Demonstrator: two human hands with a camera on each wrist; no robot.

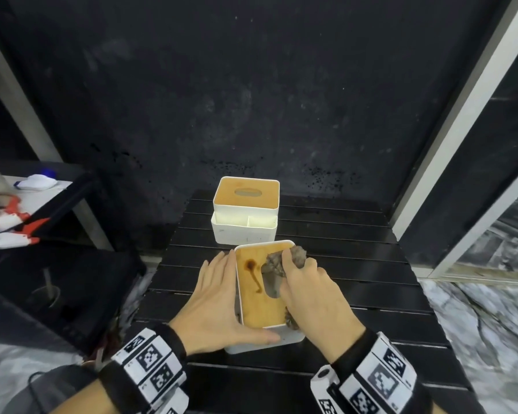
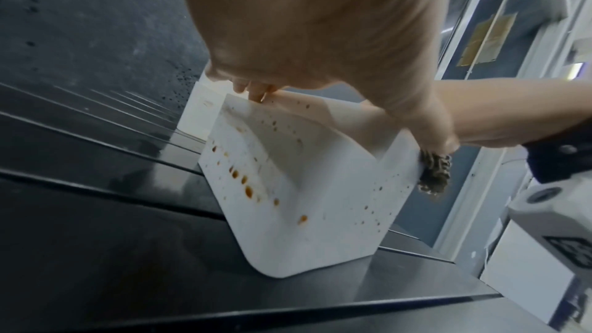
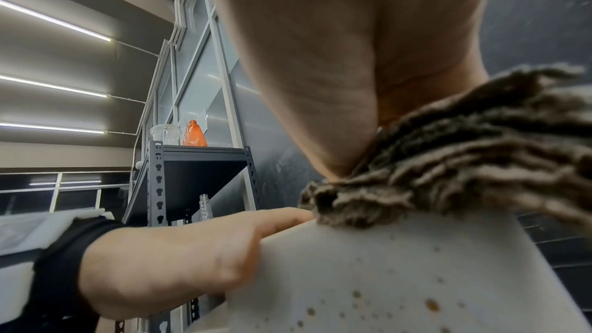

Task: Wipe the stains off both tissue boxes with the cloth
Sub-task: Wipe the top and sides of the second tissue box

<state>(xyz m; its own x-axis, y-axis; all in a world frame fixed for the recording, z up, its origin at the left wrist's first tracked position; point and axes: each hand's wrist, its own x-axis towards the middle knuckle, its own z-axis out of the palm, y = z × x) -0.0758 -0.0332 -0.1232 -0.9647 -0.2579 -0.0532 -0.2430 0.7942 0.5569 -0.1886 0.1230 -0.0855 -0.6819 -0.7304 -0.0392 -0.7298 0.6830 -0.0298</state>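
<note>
The near tissue box [image 1: 262,306], white with a wooden lid, stands on the table's front half. A dark brown stain [image 1: 252,274] runs down the left part of the lid. My left hand [image 1: 219,294] lies flat against the box's left side, fingers straight and thumb along the front edge. My right hand [image 1: 305,288] grips a crumpled grey-brown cloth [image 1: 284,261] and presses it on the lid's right half. Brown spots speckle the box's white side [image 2: 288,186], with the cloth [image 2: 435,174] hanging over a corner. The second tissue box [image 1: 245,210] stands just behind, untouched.
The black slatted table [image 1: 356,279] ends at a dark wall behind. A low shelf [image 1: 42,192] with red and white items sits at the left. A black metal rack [image 3: 192,161] carries an orange bottle [image 3: 194,134]. A white frame [image 1: 461,130] rises at the right.
</note>
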